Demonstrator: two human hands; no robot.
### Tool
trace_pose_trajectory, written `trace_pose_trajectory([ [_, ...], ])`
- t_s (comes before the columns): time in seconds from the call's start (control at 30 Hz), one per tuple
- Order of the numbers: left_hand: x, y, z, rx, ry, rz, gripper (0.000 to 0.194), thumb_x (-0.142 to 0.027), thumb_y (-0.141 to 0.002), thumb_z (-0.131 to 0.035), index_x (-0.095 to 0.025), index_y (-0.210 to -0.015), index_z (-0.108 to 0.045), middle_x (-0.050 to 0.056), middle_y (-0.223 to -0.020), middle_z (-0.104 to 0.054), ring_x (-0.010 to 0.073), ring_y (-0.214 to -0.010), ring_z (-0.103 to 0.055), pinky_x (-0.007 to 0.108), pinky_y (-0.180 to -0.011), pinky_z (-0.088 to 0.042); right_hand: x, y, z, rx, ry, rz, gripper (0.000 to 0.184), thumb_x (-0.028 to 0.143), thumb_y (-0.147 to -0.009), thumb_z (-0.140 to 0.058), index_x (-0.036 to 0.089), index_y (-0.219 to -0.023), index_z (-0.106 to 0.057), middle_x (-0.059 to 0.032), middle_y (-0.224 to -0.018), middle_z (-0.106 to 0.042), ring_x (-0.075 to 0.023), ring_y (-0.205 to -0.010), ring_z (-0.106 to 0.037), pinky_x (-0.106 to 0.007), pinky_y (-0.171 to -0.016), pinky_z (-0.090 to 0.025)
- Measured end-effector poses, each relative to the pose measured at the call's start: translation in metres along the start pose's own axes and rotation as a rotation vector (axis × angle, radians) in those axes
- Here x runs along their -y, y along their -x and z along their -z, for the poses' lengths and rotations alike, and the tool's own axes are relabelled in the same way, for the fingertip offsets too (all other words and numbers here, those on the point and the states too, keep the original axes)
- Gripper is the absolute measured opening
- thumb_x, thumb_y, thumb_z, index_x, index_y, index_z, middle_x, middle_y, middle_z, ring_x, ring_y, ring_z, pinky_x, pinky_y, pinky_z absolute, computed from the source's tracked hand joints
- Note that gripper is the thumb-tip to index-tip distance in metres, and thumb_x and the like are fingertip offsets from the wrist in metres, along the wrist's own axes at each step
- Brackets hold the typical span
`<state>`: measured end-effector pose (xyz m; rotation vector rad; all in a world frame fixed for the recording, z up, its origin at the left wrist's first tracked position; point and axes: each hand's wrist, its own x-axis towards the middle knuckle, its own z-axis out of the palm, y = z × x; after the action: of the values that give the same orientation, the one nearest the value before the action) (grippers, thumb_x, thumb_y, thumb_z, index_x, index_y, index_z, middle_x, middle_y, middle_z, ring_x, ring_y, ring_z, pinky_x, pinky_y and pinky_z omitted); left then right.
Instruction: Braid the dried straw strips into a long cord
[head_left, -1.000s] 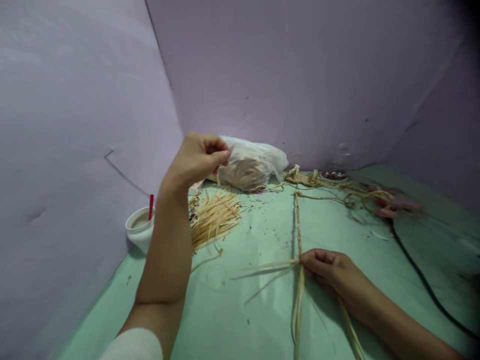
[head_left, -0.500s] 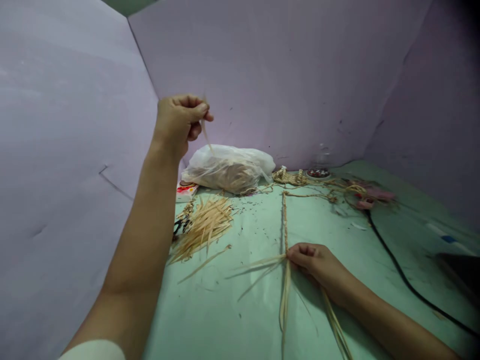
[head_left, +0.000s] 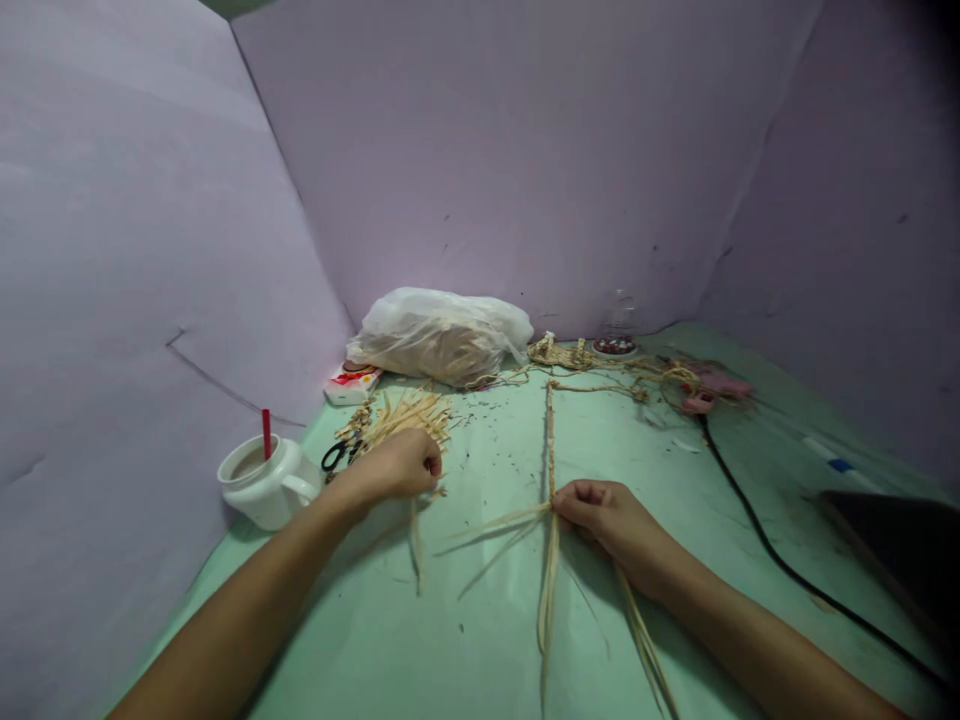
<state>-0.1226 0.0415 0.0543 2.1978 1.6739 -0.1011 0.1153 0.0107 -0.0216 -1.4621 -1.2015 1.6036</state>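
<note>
My left hand (head_left: 405,463) is closed in front of a heap of pale straw strips (head_left: 409,412), and a straw strip (head_left: 415,550) hangs below it. Its fingertips are partly hidden. My right hand (head_left: 611,520) pinches a thin straw braid (head_left: 551,440) at its lower end, where the loose strands begin. The braid runs straight away from me across the green table. Loose strands (head_left: 550,590) spread from the pinch to the left and toward me, and more strands (head_left: 643,640) come out under my right hand.
A white mug (head_left: 262,490) with a red stick stands left, beside black-handled scissors (head_left: 334,456). Behind lie a small box (head_left: 351,385), a white plastic bag (head_left: 442,335) and a braided piece (head_left: 559,350). A pink tool (head_left: 712,385) with a black cable (head_left: 757,530) sits right, near a dark flat object (head_left: 892,550).
My left hand has come down from high up to just above the table, near the straw heap. My right hand keeps its pinch on the braid. The view has shifted slightly, showing the mug.
</note>
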Motion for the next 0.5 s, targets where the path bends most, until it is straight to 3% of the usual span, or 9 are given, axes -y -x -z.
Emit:
trace_pose_trajectory([
  [0.2, 0.004, -0.010, -0.030, -0.046, -0.074, 0.063, 0.018, -0.016, -0.054, -0.051, -0.017, -0.067, -0.065, 0.002, -0.062, -0.060, 0.0114, -0.056, -0.049, 0.020, -0.048, -0.029, 0.000, 0.000, 0.000, -0.010, -0.011, 0.017, 0.015, 0.024, -0.063, -0.057, 0.014, -0.054, -0.050, 0.0048, -0.042, -0.042, -0.0016, -0.033, -0.024, -0.020, -0.036, -0.012],
  [0.5, 0.003, -0.006, -0.032, -0.100, -0.188, 0.088, 0.016, -0.026, -0.058, -0.053, -0.020, -0.068, -0.063, 0.003, -0.067, -0.062, 0.0139, -0.060, -0.052, 0.022, -0.049, -0.028, -0.001, -0.001, 0.000, -0.014, -0.026, 0.000, 0.013, 0.023, -0.063, -0.055, 0.013, -0.056, -0.050, 0.0046, -0.044, -0.043, -0.0013, -0.034, -0.023, -0.019, -0.036, -0.012],
])
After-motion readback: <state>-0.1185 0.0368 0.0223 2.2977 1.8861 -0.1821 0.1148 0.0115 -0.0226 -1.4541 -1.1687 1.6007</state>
